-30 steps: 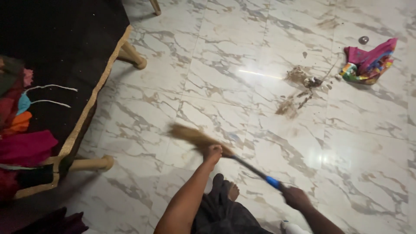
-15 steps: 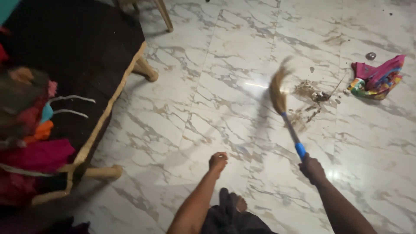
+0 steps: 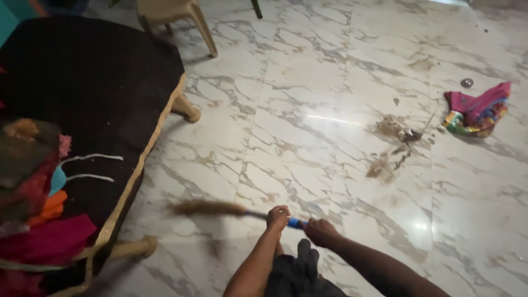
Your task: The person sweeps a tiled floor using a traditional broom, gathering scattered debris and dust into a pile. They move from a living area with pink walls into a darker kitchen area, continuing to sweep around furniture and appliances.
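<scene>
One broom (image 3: 220, 209) is in hand, lying nearly level just above the marble floor (image 3: 308, 71), its brown bristle head blurred and pointing toward the cot (image 3: 93, 82). Two hands are on it: the left hand (image 3: 278, 216) is clenched around the shaft where the bristles give way to the blue handle, and the right hand (image 3: 320, 231) is closed around the handle's end just beside the left, so only a short stretch of blue shows between them. The single fingers cannot be made out, and both forearms are cut off by the lower edge of the frame. One dirt pile (image 3: 393, 146), in scattered brown patches, lies on the floor well apart from the broom, on the side away from the cot. Just beyond the pile lies one crumpled multicoloured cloth (image 3: 477, 111), and near that, one small round grey object (image 3: 467, 82) too small to identify. One cot with a dark cover and a gold edge is cut off at the left; two of its pale legs are visible. A heap of coloured garments (image 3: 38, 209) lies on the cot's near end, its count unclear. One beige plastic chair (image 3: 173, 14) stands beyond the cot, only its seat and legs in frame.
</scene>
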